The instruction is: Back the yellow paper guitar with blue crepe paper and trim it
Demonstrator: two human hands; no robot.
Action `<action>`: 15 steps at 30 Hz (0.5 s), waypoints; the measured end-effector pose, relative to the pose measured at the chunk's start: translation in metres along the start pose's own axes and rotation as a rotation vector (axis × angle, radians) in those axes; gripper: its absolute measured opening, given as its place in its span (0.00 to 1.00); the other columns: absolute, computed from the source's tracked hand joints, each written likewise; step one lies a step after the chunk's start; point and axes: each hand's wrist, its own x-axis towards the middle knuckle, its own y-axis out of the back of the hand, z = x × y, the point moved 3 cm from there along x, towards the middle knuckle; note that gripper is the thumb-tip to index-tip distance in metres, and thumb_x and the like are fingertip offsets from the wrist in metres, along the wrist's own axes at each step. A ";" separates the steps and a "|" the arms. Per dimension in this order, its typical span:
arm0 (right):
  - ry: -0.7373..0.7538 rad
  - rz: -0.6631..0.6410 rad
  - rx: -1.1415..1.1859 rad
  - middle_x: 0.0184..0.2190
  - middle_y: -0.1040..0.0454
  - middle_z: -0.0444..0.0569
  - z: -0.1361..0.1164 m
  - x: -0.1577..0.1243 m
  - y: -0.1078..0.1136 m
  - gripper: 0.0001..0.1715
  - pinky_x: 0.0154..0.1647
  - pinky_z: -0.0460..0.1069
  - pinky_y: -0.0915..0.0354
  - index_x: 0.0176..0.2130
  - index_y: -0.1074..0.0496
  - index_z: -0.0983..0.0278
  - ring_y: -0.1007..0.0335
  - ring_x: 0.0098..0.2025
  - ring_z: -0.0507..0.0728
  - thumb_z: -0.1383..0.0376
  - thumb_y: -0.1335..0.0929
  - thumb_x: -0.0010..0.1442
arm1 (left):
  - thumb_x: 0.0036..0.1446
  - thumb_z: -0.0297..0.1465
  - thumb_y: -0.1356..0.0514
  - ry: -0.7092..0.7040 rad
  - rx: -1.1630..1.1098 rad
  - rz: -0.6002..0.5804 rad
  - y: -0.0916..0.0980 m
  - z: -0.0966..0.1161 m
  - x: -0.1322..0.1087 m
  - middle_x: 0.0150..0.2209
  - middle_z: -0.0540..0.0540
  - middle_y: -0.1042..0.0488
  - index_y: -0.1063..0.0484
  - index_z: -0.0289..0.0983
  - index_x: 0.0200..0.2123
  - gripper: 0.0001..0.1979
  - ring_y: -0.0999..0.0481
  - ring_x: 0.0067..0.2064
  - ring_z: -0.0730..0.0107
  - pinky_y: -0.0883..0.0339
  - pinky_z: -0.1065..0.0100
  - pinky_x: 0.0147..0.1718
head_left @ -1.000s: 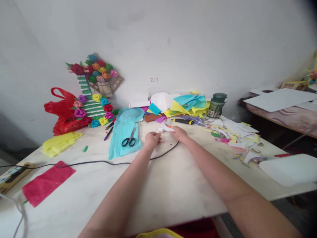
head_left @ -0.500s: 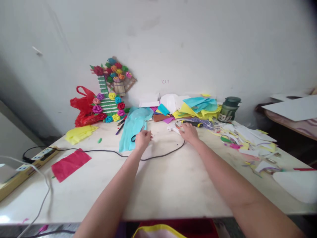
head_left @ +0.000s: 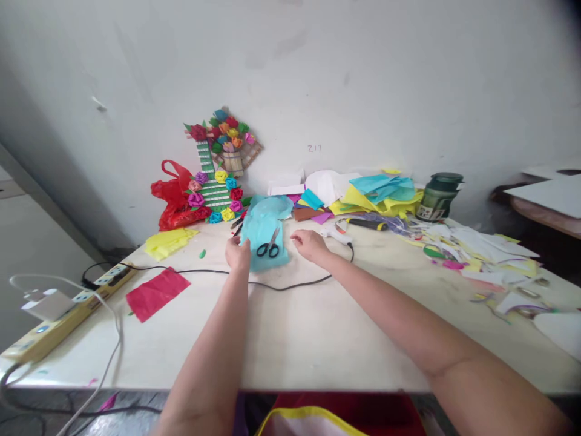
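Note:
Light blue crepe paper lies lengthwise on the table in front of me. Black-handled scissors rest on top, blades pointing away. At the paper's left edge my left hand has its fingers curled in; whether they pinch the paper I cannot make out. My right hand hovers just right of the paper, thumb and fingertips together, and anything between them is too small to name. Beyond that hand a white glue gun lies on its side, its black cord curving below both hands.
A yellow-black handled tool lies behind the glue gun. Paper scraps and a green bottle are at right. At left are red paper, yellow paper, a power strip and a paper-flower craft.
My right hand has left the glue gun and moved left towards the blue paper. My left hand has come off the scissors, which now lie on the paper, and moved to its left edge.

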 end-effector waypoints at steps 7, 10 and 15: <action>-0.067 -0.145 -0.112 0.40 0.25 0.50 -0.051 0.024 -0.032 0.18 0.37 0.48 0.38 0.45 0.30 0.60 0.30 0.41 0.57 0.64 0.38 0.55 | 0.49 0.35 0.42 -0.080 0.163 -0.003 0.002 0.006 -0.020 0.48 0.42 0.30 0.34 0.37 0.47 0.21 0.32 0.50 0.59 0.41 0.63 0.48; -0.115 -0.195 -0.173 0.41 0.26 0.55 -0.064 0.031 -0.041 0.19 0.37 0.50 0.36 0.45 0.30 0.64 0.29 0.42 0.60 0.63 0.37 0.53 | 0.49 0.36 0.43 -0.099 0.231 -0.027 0.002 0.004 -0.021 0.48 0.42 0.30 0.35 0.37 0.48 0.21 0.34 0.51 0.58 0.41 0.63 0.48; -0.215 -0.272 -0.159 0.44 0.28 0.58 -0.081 0.038 -0.049 0.20 0.41 0.50 0.37 0.45 0.30 0.66 0.31 0.46 0.60 0.63 0.36 0.52 | 0.49 0.37 0.42 -0.143 0.337 -0.075 -0.001 0.002 -0.021 0.49 0.42 0.31 0.35 0.38 0.49 0.23 0.37 0.52 0.55 0.41 0.62 0.47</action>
